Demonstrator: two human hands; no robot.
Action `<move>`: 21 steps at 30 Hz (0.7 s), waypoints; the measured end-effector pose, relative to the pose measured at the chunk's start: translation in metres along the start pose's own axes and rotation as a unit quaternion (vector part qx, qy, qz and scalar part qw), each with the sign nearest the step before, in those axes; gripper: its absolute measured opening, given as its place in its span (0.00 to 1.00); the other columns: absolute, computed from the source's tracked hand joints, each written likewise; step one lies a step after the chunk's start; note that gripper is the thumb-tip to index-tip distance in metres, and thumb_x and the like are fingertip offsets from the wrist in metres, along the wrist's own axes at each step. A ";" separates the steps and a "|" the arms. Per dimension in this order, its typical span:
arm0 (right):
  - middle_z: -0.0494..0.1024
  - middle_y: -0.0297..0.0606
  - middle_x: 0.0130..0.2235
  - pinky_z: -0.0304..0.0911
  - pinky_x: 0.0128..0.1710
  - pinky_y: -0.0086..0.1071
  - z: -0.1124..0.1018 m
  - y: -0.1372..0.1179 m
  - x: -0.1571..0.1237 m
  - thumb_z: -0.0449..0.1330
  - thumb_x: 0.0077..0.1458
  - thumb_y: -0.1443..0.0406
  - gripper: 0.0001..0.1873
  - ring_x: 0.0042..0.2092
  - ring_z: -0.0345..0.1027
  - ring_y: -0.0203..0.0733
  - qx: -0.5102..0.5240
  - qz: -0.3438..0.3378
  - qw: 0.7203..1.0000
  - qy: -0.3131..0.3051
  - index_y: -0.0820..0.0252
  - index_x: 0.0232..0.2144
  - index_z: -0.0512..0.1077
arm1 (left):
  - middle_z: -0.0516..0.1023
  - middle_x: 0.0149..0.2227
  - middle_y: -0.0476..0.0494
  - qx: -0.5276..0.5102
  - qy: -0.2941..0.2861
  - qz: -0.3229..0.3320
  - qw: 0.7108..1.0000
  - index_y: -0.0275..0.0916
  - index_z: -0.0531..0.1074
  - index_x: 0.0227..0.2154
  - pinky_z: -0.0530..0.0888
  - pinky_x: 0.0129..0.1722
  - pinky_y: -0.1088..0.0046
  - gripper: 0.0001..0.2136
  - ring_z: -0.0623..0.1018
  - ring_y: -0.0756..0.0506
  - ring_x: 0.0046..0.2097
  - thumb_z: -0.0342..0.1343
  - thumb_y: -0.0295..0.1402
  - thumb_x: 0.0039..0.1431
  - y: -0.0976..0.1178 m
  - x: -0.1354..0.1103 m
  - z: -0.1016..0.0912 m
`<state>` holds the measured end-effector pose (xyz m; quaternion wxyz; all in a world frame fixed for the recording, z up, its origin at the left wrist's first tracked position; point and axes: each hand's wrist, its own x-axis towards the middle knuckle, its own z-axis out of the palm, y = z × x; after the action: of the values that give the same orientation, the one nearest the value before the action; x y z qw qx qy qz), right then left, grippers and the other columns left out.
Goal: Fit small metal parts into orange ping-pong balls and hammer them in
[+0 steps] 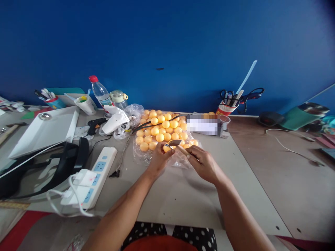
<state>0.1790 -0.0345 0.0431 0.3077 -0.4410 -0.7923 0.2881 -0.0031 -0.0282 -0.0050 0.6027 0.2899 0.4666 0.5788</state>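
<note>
My left hand (159, 159) is closed on an orange ping-pong ball (166, 147), held just above the table at the near edge of a pile of orange balls (159, 127) lying on a clear plastic bag. My right hand (202, 161) grips a small tool with a dark metal head (176, 142) and a pale handle. The tool's head touches the top of the held ball.
A white power strip (98, 172) with plugs and cables lies at the left, beside a white tray (44, 132) and black straps. A water bottle (101, 93), cups and a white glue gun (115, 122) stand behind. A scissors cup (227, 106) is at the back right.
</note>
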 end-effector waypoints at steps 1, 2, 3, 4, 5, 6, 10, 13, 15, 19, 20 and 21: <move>0.67 0.35 0.28 0.56 0.30 0.31 -0.001 0.000 0.000 0.50 0.57 0.71 0.10 0.30 0.60 0.37 0.003 -0.003 1.000 0.005 0.57 0.24 0.60 | 0.70 0.24 0.54 0.018 0.000 0.010 1.000 0.37 0.71 0.32 0.60 0.27 0.76 0.19 0.66 0.53 0.25 0.72 0.33 0.36 0.000 0.000 0.001; 0.67 0.35 0.28 0.55 0.30 0.31 -0.002 0.000 -0.001 0.50 0.57 0.71 0.10 0.30 0.60 0.37 0.006 -0.006 1.000 0.011 0.57 0.23 0.60 | 0.70 0.24 0.54 0.044 0.001 0.026 0.999 0.37 0.70 0.32 0.61 0.27 0.76 0.20 0.66 0.53 0.25 0.72 0.35 0.36 0.000 -0.001 0.001; 0.66 0.34 0.28 0.55 0.30 0.31 -0.002 0.000 -0.001 0.50 0.56 0.71 0.10 0.30 0.60 0.37 0.009 -0.009 1.000 0.015 0.57 0.23 0.60 | 0.70 0.24 0.53 0.070 0.002 0.040 0.997 0.37 0.70 0.32 0.62 0.27 0.76 0.20 0.66 0.52 0.26 0.72 0.36 0.36 0.000 -0.001 0.002; 0.66 0.34 0.28 0.55 0.30 0.31 -0.003 0.000 -0.002 0.49 0.56 0.71 0.11 0.30 0.60 0.37 0.012 -0.011 1.000 0.017 0.57 0.23 0.59 | 0.70 0.25 0.53 0.086 0.001 0.047 0.995 0.37 0.69 0.32 0.63 0.28 0.76 0.21 0.67 0.52 0.27 0.72 0.38 0.36 0.000 -0.001 0.002; 0.66 0.34 0.28 0.55 0.30 0.31 -0.003 -0.001 -0.002 0.49 0.57 0.71 0.10 0.30 0.60 0.37 0.013 -0.011 1.000 0.016 0.57 0.23 0.60 | 0.71 0.26 0.53 0.100 0.001 0.052 0.994 0.38 0.69 0.32 0.64 0.28 0.76 0.22 0.68 0.51 0.28 0.72 0.39 0.36 0.000 -0.002 0.002; 0.66 0.34 0.28 0.56 0.31 0.31 -0.003 -0.001 -0.002 0.49 0.57 0.71 0.10 0.30 0.60 0.37 0.012 -0.009 1.000 0.014 0.58 0.24 0.60 | 0.71 0.27 0.52 0.116 0.001 0.057 0.992 0.38 0.68 0.32 0.65 0.29 0.75 0.22 0.69 0.51 0.29 0.72 0.40 0.36 0.000 -0.002 0.002; 0.66 0.34 0.28 0.56 0.31 0.30 0.000 -0.001 -0.001 0.50 0.57 0.70 0.10 0.30 0.59 0.36 -0.003 0.009 1.000 -0.015 0.58 0.24 0.62 | 0.72 0.30 0.50 0.156 -0.015 0.077 0.985 0.37 0.68 0.34 0.67 0.31 0.74 0.23 0.71 0.49 0.32 0.70 0.43 0.38 -0.003 -0.001 0.000; 0.65 0.33 0.28 0.55 0.30 0.30 -0.001 -0.001 0.000 0.50 0.57 0.70 0.09 0.30 0.59 0.36 -0.007 0.019 1.000 -0.023 0.58 0.25 0.62 | 0.73 0.31 0.49 0.157 -0.026 0.081 0.984 0.37 0.67 0.35 0.68 0.32 0.73 0.24 0.72 0.49 0.33 0.69 0.45 0.39 -0.005 0.001 -0.001; 0.65 0.34 0.28 0.55 0.31 0.30 -0.002 -0.001 -0.001 0.49 0.57 0.70 0.09 0.30 0.60 0.36 0.003 0.014 1.000 -0.014 0.58 0.25 0.61 | 0.72 0.31 0.50 0.153 -0.027 0.076 0.985 0.37 0.66 0.35 0.69 0.33 0.72 0.25 0.72 0.48 0.34 0.69 0.45 0.38 -0.008 0.003 -0.002; 0.66 0.34 0.29 0.56 0.31 0.31 -0.004 -0.003 -0.002 0.49 0.57 0.70 0.09 0.31 0.60 0.36 0.018 -0.001 1.000 -0.002 0.58 0.25 0.61 | 0.73 0.33 0.49 0.147 -0.034 0.066 0.986 0.37 0.66 0.37 0.69 0.35 0.72 0.26 0.72 0.49 0.34 0.69 0.44 0.39 -0.011 0.004 -0.003; 0.66 0.34 0.29 0.56 0.31 0.31 -0.004 -0.003 -0.002 0.49 0.57 0.70 0.09 0.31 0.61 0.36 0.015 -0.002 1.000 -0.002 0.58 0.26 0.62 | 0.73 0.33 0.49 0.151 -0.037 0.063 0.986 0.37 0.66 0.37 0.69 0.35 0.72 0.25 0.72 0.48 0.34 0.69 0.44 0.39 -0.011 0.004 -0.003; 0.67 0.35 0.30 0.56 0.32 0.31 -0.004 -0.003 -0.001 0.50 0.58 0.70 0.08 0.31 0.61 0.37 0.010 -0.002 1.000 -0.005 0.59 0.27 0.64 | 0.73 0.34 0.48 0.157 -0.040 0.062 0.985 0.37 0.66 0.38 0.69 0.35 0.72 0.25 0.73 0.48 0.35 0.69 0.43 0.39 -0.012 0.004 -0.003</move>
<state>0.1805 -0.0367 0.0475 0.3084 -0.4352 -0.7917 0.2978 -0.0012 -0.0272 -0.0175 0.5306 0.4320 0.5083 0.5229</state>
